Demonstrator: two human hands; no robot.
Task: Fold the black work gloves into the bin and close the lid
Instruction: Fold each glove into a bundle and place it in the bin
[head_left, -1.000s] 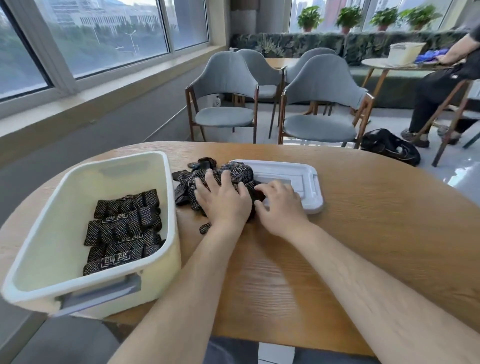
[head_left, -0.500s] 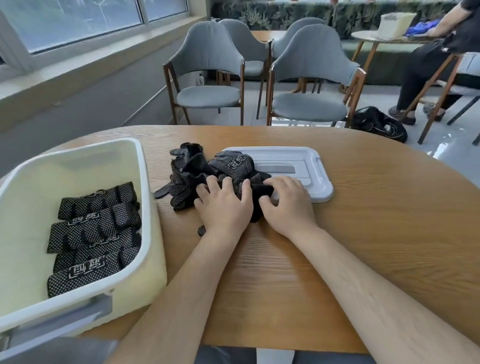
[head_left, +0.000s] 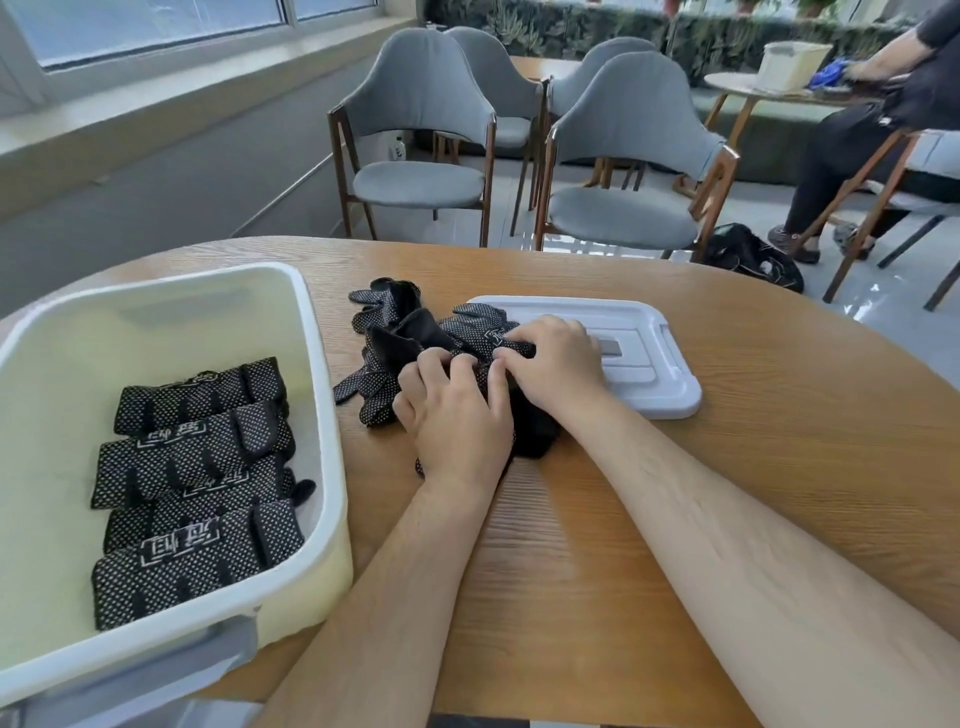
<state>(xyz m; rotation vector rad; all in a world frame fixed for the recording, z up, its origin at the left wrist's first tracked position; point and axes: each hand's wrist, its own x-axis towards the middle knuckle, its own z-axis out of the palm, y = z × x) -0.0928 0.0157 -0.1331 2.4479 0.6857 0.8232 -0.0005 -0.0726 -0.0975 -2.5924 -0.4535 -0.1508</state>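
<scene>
In the head view, a heap of loose black work gloves (head_left: 400, 332) is seen on the wooden bench (head_left: 779, 467). It lies between the cream bin (head_left: 324, 415) and the white lid (head_left: 660, 374), and its far side overlaps the lid's left edge. Several folded gloves (head_left: 192, 457) are laid in a row on the bin floor. The left hand (head_left: 457, 415) and right hand (head_left: 556, 364) are set side by side on a glove at the near side of the heap. The grip of each is curled closed, with the fingertips pinching the dotted fabric.

A fold is judged to be in hand. For a neat result, the glove should be drawn clear of the heap and flattened. It should then be doubled over evenly, and the crease pressed down before it is carried to the bin.
</scene>
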